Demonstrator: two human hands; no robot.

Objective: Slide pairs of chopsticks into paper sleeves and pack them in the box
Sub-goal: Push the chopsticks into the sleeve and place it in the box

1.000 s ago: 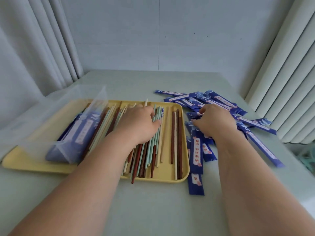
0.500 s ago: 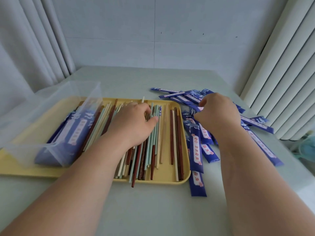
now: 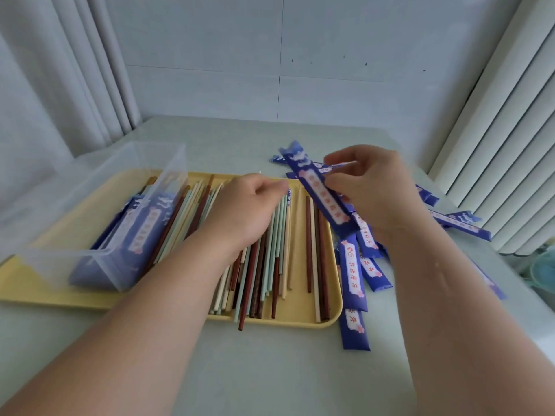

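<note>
2 hands: 1 left hand (image 3: 243, 208), 1 right hand (image 3: 372, 190). 1 tray (image 3: 300, 319). 1 box (image 3: 99, 261). 1 raised sleeve (image 3: 318, 196). The chopsticks (image 3: 309, 250) and the pile of sleeves (image 3: 353, 274) overlap too much to count.

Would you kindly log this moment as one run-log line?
stage: pre-insertion | right hand: pinches blue paper sleeve | left hand: curled over loose chopsticks in yellow tray | clear box: holds sleeved pairs

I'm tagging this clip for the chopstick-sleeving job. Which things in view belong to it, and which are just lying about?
Job: right hand pinching a blue sleeve; left hand on the loose chopsticks; yellow tray; clear box of sleeved pairs; spare sleeves.
Lying about: curtain at left; ribbed white panel at right; a teal object, too blurred to name.
</note>
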